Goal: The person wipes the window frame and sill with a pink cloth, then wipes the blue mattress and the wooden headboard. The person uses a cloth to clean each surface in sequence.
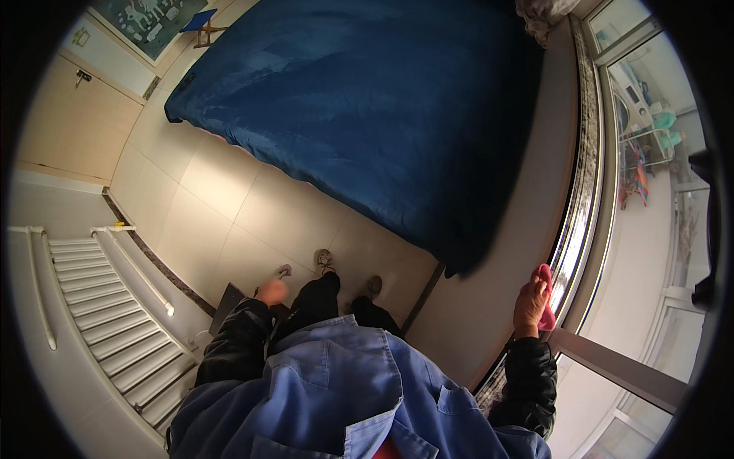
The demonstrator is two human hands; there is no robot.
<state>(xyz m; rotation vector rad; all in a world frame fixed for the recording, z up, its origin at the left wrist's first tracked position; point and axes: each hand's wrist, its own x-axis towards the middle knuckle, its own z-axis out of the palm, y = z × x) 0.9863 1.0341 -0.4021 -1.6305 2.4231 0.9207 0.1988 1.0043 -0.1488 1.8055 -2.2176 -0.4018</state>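
Note:
My right hand (527,307) is pressed down on a red cloth (547,297), its fingers bent over the cloth. The cloth lies on the shiny sill (567,256) beside the window frame. My left hand (271,292) is at my left side, low above the floor, and is smeared by motion, so its fingers cannot be made out. Just beyond it shows a small pinkish-grey thing (285,271); whether the hand holds it cannot be told. Dark sleeves cover both forearms, and a blue garment (329,382) covers my front.
A bed with a dark blue cover (367,115) stands ahead. A white radiator (107,306) is on the left wall, with a door (69,115) beyond it. A folding stool (202,29) stands past the bed. Behind the glass on the right is a rack (648,145).

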